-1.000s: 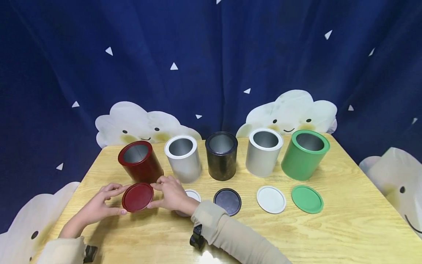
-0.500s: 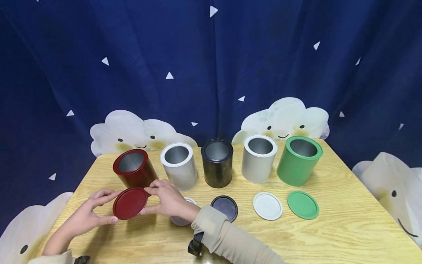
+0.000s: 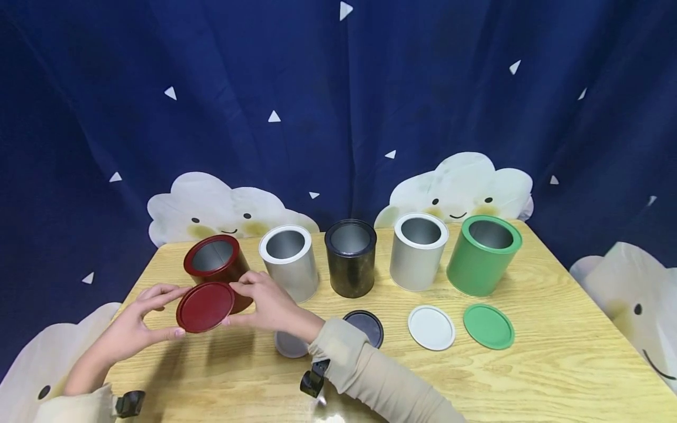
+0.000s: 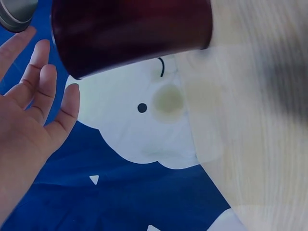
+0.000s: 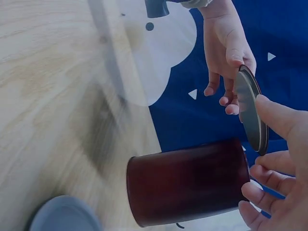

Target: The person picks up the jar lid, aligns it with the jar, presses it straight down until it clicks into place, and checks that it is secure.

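The red lid (image 3: 205,306) is held up off the table at the lower left of the head view, tilted, in front of the red can (image 3: 236,267), whose lower wall is partly covered by it. Whether lid and can touch cannot be told. The lid is grasped by its edge from both sides: its left edge is gripped between thumb and forefinger of the left hand (image 3: 129,320), its right edge likewise by the right hand (image 3: 267,305).

The step in hand is judged to be the bringing of the lid to its matching can, not yet its seating. For the next move, it would seem, the lid must be raised above the rim, levelled and centred before it is pressed down evenly; a slanted edge could be caught on the rim.

Farther right, across the middle of the frame, the pale grey can (image 3: 296,279), black can (image 3: 351,276), white can (image 3: 416,264) and green can (image 3: 478,267) are left uncovered. Before them lie the grey lid (image 3: 291,345) and black lid (image 3: 368,324), both partly hidden by the right arm, then the white lid (image 3: 431,328) and green lid (image 3: 489,326). The wooden table (image 3: 555,352) is backed by a blue curtain (image 3: 338,117).
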### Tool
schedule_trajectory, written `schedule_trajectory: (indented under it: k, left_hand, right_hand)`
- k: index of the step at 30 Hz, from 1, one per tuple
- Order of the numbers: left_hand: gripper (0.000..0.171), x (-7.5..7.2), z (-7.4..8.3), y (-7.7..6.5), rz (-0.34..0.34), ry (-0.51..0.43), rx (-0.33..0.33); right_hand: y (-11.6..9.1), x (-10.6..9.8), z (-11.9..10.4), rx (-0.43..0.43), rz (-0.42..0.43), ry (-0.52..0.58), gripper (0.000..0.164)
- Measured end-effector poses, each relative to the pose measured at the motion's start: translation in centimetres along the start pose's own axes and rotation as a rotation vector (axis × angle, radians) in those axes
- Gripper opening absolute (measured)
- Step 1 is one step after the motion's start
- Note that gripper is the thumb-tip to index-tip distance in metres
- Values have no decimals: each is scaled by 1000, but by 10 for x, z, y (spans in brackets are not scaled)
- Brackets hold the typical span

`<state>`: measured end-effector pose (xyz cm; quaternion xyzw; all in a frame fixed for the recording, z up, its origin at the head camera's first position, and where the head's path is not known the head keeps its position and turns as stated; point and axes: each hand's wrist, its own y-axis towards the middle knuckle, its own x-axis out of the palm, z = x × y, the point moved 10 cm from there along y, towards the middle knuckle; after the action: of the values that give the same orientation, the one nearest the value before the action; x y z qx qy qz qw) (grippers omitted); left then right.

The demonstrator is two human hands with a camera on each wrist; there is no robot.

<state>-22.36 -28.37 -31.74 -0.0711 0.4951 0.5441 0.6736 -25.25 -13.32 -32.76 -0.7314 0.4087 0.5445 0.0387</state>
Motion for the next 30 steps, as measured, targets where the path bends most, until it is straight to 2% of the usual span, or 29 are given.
schedule_trajectory:
  k: [5, 14, 21, 26, 30]
  left_hand:
    - [71, -8, 6, 7, 25, -15, 26]
    - [69, -18, 7, 18, 43, 4, 15]
    - [63, -26, 6, 24, 90, -11, 15]
    - [58, -29, 4, 28, 119, -46, 9]
    - [57, -30, 4, 31, 113, -58, 20]
  right_hand:
    - [6, -9, -1, 2, 1, 22, 60]
    - [14, -17, 2, 45, 0, 55, 61]
    - [22, -23, 3, 51, 23, 57, 61]
    - [28, -26, 5, 63, 25, 63, 59]
    - [32, -26, 8, 84, 11, 63, 60]
